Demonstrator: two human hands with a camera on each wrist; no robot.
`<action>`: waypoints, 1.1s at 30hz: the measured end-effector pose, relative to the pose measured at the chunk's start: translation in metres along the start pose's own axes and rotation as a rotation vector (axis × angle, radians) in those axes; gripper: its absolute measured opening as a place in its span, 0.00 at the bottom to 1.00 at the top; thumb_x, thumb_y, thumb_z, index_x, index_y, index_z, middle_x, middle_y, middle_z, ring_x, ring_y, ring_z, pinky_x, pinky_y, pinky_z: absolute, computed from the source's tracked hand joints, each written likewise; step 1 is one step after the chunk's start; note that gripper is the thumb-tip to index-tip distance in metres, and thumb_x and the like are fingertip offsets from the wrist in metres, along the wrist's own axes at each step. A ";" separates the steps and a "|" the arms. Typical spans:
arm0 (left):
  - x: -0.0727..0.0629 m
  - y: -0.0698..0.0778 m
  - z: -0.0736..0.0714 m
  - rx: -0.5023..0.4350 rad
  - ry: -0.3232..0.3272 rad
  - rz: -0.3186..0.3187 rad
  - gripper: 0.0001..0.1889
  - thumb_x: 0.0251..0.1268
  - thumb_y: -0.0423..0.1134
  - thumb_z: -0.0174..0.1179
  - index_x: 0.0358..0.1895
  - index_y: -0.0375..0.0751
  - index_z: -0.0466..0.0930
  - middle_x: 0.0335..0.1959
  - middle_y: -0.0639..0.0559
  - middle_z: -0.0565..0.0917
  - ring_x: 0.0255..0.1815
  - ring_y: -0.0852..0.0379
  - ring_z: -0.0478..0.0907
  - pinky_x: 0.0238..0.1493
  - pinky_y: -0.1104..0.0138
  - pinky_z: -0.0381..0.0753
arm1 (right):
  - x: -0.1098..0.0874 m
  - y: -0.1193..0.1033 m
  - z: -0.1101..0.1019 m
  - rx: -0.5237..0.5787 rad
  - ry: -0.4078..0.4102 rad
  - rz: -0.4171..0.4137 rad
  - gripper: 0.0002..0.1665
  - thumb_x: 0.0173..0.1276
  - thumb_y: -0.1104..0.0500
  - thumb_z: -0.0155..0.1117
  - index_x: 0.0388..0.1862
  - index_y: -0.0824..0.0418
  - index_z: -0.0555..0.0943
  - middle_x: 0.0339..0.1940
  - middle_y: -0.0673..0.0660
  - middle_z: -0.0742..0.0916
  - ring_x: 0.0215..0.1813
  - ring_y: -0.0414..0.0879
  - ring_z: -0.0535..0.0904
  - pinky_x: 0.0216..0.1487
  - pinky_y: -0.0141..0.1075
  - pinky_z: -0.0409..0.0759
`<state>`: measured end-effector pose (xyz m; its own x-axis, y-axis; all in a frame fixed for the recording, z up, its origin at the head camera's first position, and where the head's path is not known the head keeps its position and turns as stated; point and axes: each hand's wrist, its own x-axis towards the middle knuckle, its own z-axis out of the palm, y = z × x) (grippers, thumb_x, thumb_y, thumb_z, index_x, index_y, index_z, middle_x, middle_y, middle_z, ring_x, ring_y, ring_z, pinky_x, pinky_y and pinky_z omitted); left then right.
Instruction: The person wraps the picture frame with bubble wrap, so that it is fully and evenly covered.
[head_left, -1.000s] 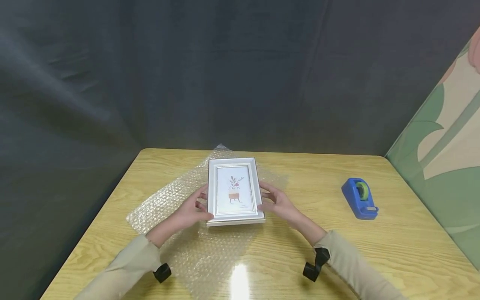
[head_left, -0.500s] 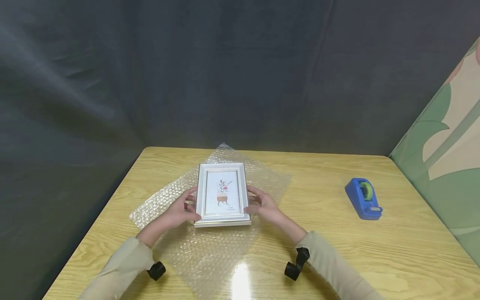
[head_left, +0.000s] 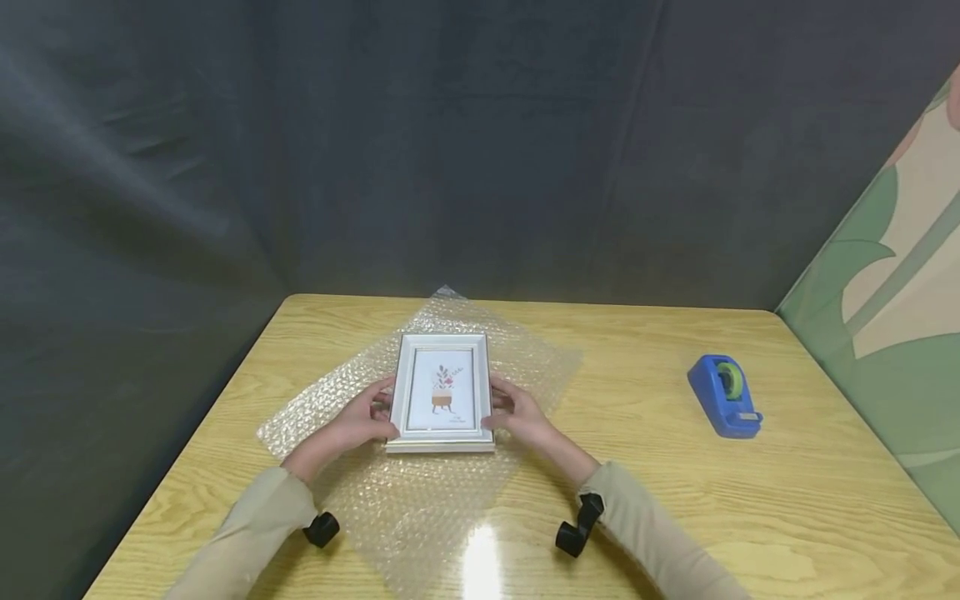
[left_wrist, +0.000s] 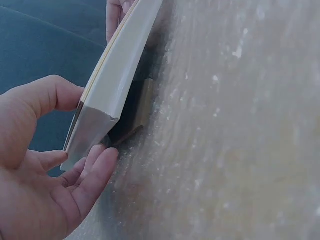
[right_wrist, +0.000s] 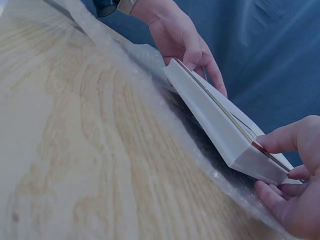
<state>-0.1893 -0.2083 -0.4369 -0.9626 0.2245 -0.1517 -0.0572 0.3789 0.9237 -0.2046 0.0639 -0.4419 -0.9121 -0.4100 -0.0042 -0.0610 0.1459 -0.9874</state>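
Observation:
A white picture frame [head_left: 406, 392] with a plant drawing faces up over a sheet of bubble wrap [head_left: 420, 508]. My left hand [head_left: 363, 417] grips its left side, thumb on the front near the lower corner and fingers beneath. On the opposite side my right hand [head_left: 521, 414] holds it the same way. In the left wrist view, the frame's pale side [left_wrist: 120, 60] tilts above the wrap, and a dark stand piece [left_wrist: 132, 112] shows under it. The right wrist view shows the frame's lower edge [right_wrist: 210, 117] close over the wrap.
At the right of the wooden table [head_left: 637, 517] stands a blue tape dispenser [head_left: 723, 400] with a green roll. A dark curtain [head_left: 480, 150] hangs behind the table's far edge. A patterned panel [head_left: 885, 292] lines the right side.
Both hands have carried the picture frame left and lowered it toward the bubble wrap. Its slight tilt has straightened. The head view has shifted a little.

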 end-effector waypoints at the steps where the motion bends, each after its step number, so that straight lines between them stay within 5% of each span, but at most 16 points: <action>1: 0.001 -0.001 0.001 -0.001 -0.002 -0.002 0.48 0.34 0.23 0.59 0.68 0.30 0.48 0.47 0.37 0.69 0.30 0.58 0.69 0.29 0.72 0.73 | 0.001 0.002 0.000 -0.010 0.007 0.004 0.42 0.49 0.76 0.61 0.64 0.77 0.57 0.58 0.74 0.72 0.56 0.64 0.71 0.56 0.44 0.73; 12: 0.003 -0.010 0.002 0.088 -0.006 0.002 0.48 0.36 0.25 0.61 0.69 0.32 0.50 0.52 0.35 0.68 0.29 0.58 0.70 0.26 0.72 0.73 | 0.002 0.014 0.007 -0.077 0.071 -0.022 0.41 0.46 0.75 0.62 0.63 0.75 0.62 0.47 0.68 0.79 0.49 0.56 0.75 0.53 0.42 0.75; 18: -0.005 -0.010 0.001 0.091 -0.073 0.099 0.43 0.46 0.30 0.65 0.68 0.31 0.53 0.57 0.32 0.68 0.33 0.55 0.73 0.34 0.68 0.76 | -0.005 0.014 0.003 -0.119 -0.044 -0.160 0.40 0.49 0.75 0.62 0.62 0.81 0.58 0.55 0.75 0.73 0.58 0.64 0.69 0.59 0.47 0.70; 23: -0.015 -0.012 0.002 0.202 -0.090 0.159 0.44 0.46 0.38 0.69 0.67 0.33 0.56 0.60 0.32 0.66 0.43 0.49 0.72 0.47 0.59 0.74 | -0.015 0.012 -0.002 -0.304 -0.110 -0.234 0.45 0.47 0.70 0.69 0.64 0.77 0.59 0.58 0.74 0.70 0.60 0.64 0.67 0.60 0.46 0.68; 28: -0.017 -0.014 0.003 0.249 -0.056 0.182 0.42 0.46 0.37 0.69 0.66 0.33 0.57 0.58 0.34 0.68 0.41 0.50 0.71 0.43 0.61 0.74 | -0.020 0.013 -0.001 -0.409 -0.097 -0.299 0.43 0.47 0.67 0.70 0.62 0.76 0.63 0.53 0.71 0.73 0.54 0.60 0.71 0.56 0.43 0.73; 33: -0.015 -0.015 0.003 0.251 -0.057 0.178 0.42 0.47 0.36 0.68 0.67 0.34 0.57 0.59 0.34 0.68 0.37 0.55 0.69 0.40 0.66 0.73 | -0.018 0.012 0.000 -0.374 -0.102 -0.245 0.44 0.48 0.69 0.69 0.64 0.74 0.62 0.56 0.71 0.72 0.57 0.60 0.71 0.58 0.42 0.71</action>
<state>-0.1733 -0.2144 -0.4495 -0.9346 0.3550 -0.0213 0.1852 0.5369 0.8230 -0.1888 0.0731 -0.4538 -0.8090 -0.5571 0.1877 -0.4289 0.3409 -0.8366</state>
